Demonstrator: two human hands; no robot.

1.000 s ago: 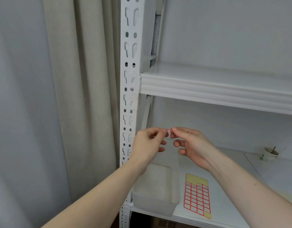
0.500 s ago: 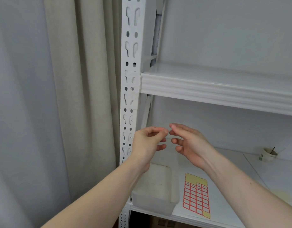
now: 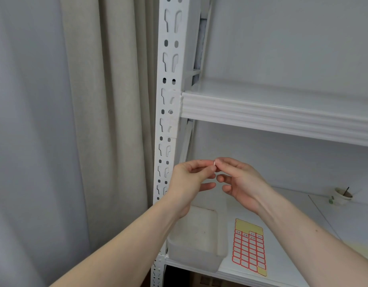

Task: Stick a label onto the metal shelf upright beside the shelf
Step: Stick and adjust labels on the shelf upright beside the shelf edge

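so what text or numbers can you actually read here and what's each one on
"2-1": handwritten on a top-row label of the label sheet.
Its neighbouring handwritten labels: too small to read.
The small label pinched between left hand and right hand: no text legible.

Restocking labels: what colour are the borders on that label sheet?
Red, on the label sheet; head view.

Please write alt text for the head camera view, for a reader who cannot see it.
Two bare hands, the left hand and the right hand, meet fingertip to fingertip, pinching a tiny label beside the white slotted metal upright. Below, a label sheet and a clear plastic tub lie on the lower shelf.
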